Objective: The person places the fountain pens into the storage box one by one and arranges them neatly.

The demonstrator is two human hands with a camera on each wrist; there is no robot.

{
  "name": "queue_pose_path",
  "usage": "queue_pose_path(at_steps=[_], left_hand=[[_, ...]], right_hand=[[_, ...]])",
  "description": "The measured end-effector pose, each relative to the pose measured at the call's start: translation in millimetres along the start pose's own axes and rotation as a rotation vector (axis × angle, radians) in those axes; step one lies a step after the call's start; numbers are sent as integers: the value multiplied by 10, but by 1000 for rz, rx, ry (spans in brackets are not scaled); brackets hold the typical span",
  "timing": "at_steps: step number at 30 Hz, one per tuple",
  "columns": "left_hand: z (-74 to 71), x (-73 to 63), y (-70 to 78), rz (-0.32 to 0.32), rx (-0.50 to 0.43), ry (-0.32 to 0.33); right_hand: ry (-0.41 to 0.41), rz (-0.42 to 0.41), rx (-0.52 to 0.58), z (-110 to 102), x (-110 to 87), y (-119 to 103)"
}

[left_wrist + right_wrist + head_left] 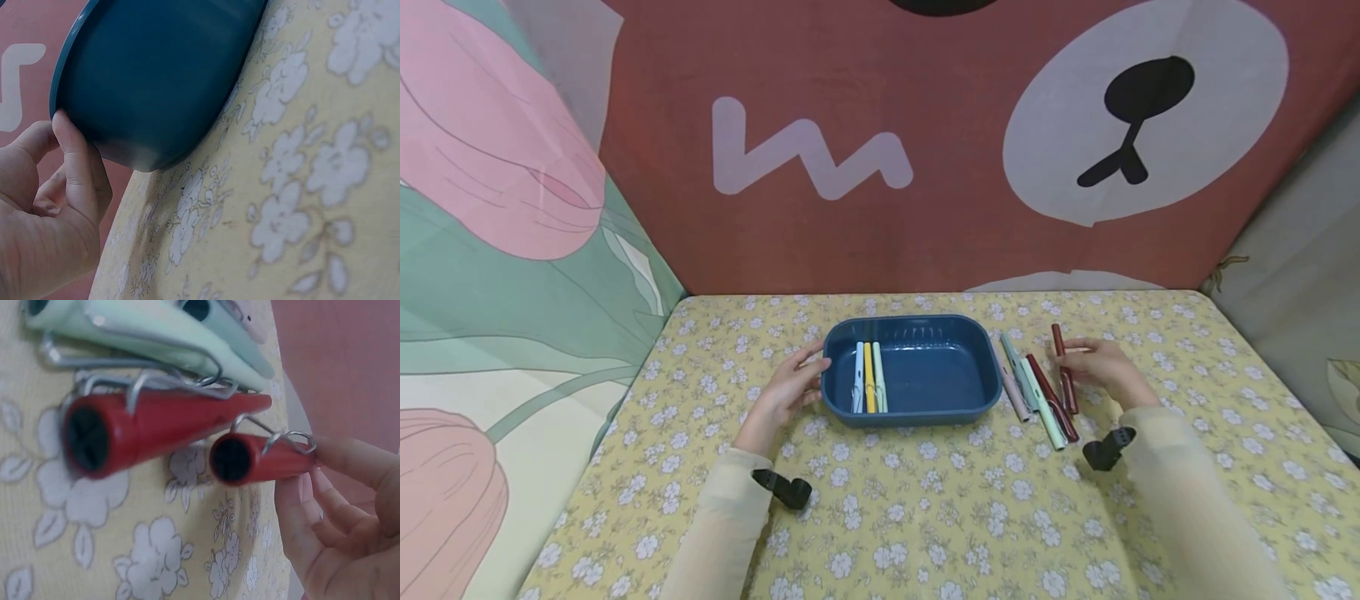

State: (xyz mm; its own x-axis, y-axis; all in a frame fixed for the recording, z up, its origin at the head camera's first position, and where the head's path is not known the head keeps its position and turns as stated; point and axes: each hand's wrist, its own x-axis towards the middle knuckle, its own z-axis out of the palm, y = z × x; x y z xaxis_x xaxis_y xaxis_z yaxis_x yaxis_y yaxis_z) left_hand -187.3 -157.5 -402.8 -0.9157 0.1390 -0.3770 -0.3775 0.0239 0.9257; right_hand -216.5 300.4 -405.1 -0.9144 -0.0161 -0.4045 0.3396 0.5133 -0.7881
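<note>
A dark blue rectangular tray [936, 419] stands on the table, with a light blue pen [858, 379], a yellow pen [869, 379] and a pale green pen [880, 379] lying side by side in its left part. My left hand [788, 387] grips the tray's left rim; in the left wrist view a fingertip lies on the tray wall [144, 81]. On the right, my right hand [1101, 367] pinches a dark red pen [1064, 371] with a wire clip. Close beside it lies another dark red pen [169, 422], its end facing the right wrist camera.
Right of the tray lie a pinkish pen [1012, 383], a grey-green pen [1018, 371] and a mint green pen [1043, 407], close together. A yellow floral cloth [917, 517] covers the table. Behind rises a red-brown printed cloth [850, 242].
</note>
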Motion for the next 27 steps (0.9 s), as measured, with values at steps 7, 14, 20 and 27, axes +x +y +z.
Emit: queue_pose_path(at_steps=[7,14,20,27], left_hand=[[3,2,16,-5,-4,3],[10,11,16,2,0,-4],[10,11,13,0,-2,-2],[14,-4,10,-6,-5,5]], right_hand=[[-29,-18,243,-1,33,-3],[-46,-17,435,11,42,-62],[-50,-27,613,63,12,-147],[-28,-51,648,160,-12,-231]])
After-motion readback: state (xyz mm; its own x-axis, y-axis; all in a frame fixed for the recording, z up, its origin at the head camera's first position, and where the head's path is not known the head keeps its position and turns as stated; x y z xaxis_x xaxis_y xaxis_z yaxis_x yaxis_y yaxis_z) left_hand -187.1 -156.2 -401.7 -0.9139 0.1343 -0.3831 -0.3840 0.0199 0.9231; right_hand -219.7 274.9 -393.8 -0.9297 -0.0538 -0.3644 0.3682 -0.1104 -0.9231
